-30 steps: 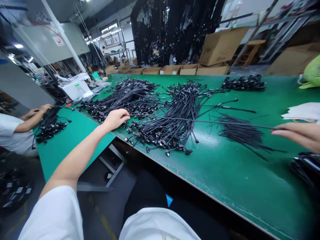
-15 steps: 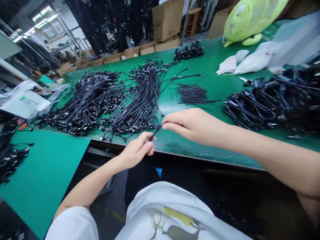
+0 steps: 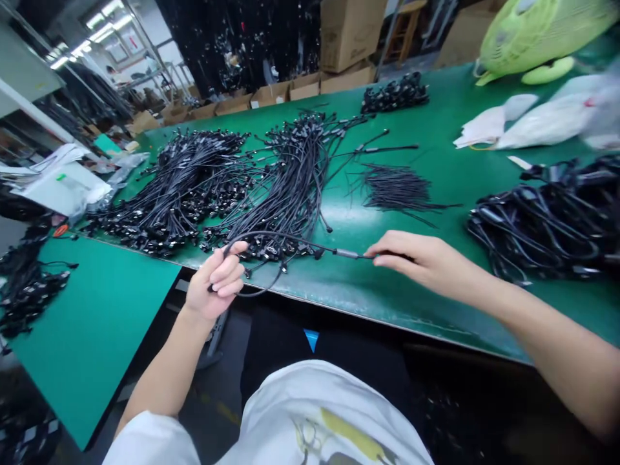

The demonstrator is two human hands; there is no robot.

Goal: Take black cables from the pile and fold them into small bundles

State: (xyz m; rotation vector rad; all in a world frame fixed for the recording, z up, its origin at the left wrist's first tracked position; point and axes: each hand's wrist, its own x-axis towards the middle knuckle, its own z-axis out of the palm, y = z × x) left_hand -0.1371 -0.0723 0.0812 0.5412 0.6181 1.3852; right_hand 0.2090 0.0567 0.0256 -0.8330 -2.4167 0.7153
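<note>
A black cable (image 3: 271, 234) with a grey sleeve near one end stretches between my hands above the front edge of the green table. My left hand (image 3: 219, 279) is closed around a part of it, and a loop of the cable hangs out to the right of the fingers. At the other end, my right hand (image 3: 400, 252) pinches the cable just beyond the grey sleeve. Right behind the held cable lies a heap of black cables (image 3: 300, 168) with small plugs. A bundle of thin black ties (image 3: 400, 187) rests behind my right hand.
Another cable heap (image 3: 179, 187) lies at the left. Coiled cables (image 3: 552, 219) are piled at the right, with a smaller black bundle (image 3: 394, 93) at the back. White bags (image 3: 537, 123) and a yellow-green fan (image 3: 537, 39) stand far right. Cardboard boxes (image 3: 271, 93) line the back edge.
My hands have drawn apart, the left one to the left and the right one to the right. The cable, bunched between them before, is now stretched out. The view has shifted slightly.
</note>
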